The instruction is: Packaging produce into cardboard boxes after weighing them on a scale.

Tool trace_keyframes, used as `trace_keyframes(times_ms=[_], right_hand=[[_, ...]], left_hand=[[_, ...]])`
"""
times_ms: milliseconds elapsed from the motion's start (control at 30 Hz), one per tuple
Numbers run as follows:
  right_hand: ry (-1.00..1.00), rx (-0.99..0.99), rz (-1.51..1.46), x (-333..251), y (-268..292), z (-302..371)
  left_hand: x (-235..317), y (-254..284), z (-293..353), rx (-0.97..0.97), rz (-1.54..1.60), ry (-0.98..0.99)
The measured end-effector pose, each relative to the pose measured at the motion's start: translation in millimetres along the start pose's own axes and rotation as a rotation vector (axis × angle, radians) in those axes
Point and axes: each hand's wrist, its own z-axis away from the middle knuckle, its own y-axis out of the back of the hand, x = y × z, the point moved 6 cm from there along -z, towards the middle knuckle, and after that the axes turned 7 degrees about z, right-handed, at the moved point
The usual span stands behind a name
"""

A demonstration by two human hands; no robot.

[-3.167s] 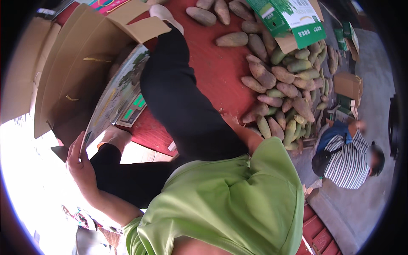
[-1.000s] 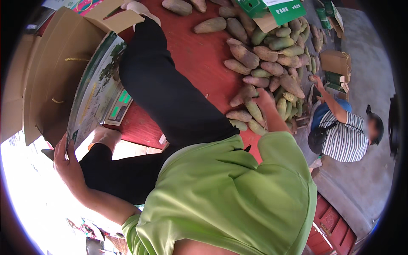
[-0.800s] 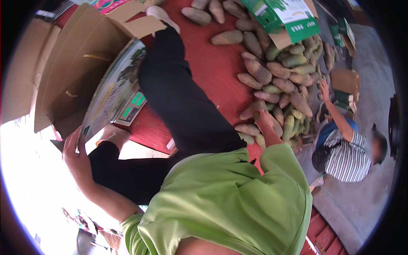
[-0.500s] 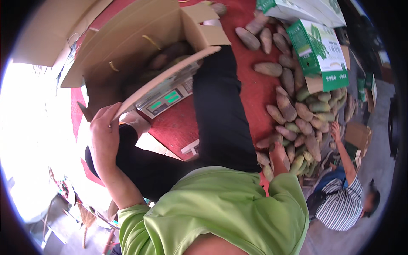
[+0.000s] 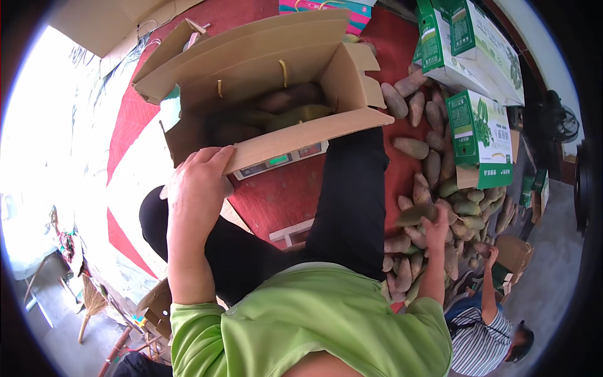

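Head view: the left hand (image 5: 200,179) grasped the left end of an open cardboard box's (image 5: 245,49) near flap, just as moments earlier. More of the box's inside had come into sight, with several root vegetables (image 5: 295,117) lying in shadow below two yellow cord handles. A digital scale (image 5: 286,158) with a green-lit display showed under the flap. The right hand (image 5: 438,227), previously down at the pile's near edge, was now raised above it, fingers closed around a long greenish root (image 5: 413,215). Green-and-white cartons (image 5: 480,135) stood beside the pile (image 5: 411,148) on the red surface (image 5: 273,204).
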Motion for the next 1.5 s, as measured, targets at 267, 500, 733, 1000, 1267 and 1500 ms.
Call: trace_keyframes(times_ms=[267, 500, 733, 1000, 1267, 1500], right_hand=[[0.497, 0.245, -0.172, -273.2, 106.6, -49.3], [0.951, 0.174, -0.429, -450.3, 101.7, -41.5], [1.226, -0.100, 0.092, -516.4, -50.7, -45.1], [1.273, -0.221, 0.475, -542.5, -195.5, -23.9], [1.216, -0.205, 0.043, -522.2, -94.5, -62.8], [0.484, -0.204, -0.082, -343.4, 0.0, -112.6]], left_hand=[[-0.7, 0.0, -0.1, 0.011, -0.058, -0.052], [-2.9, -0.6, -0.9, 0.013, -0.019, -0.099], [-6.8, -0.7, 1.4, 0.015, -0.029, -0.105], [-5.1, -0.8, 0.8, -0.007, -0.039, -0.049], [-6.7, 1.0, 1.5, 0.012, -0.004, -0.075], [-12.6, 1.1, 0.9, -0.025, 0.009, -0.060]])
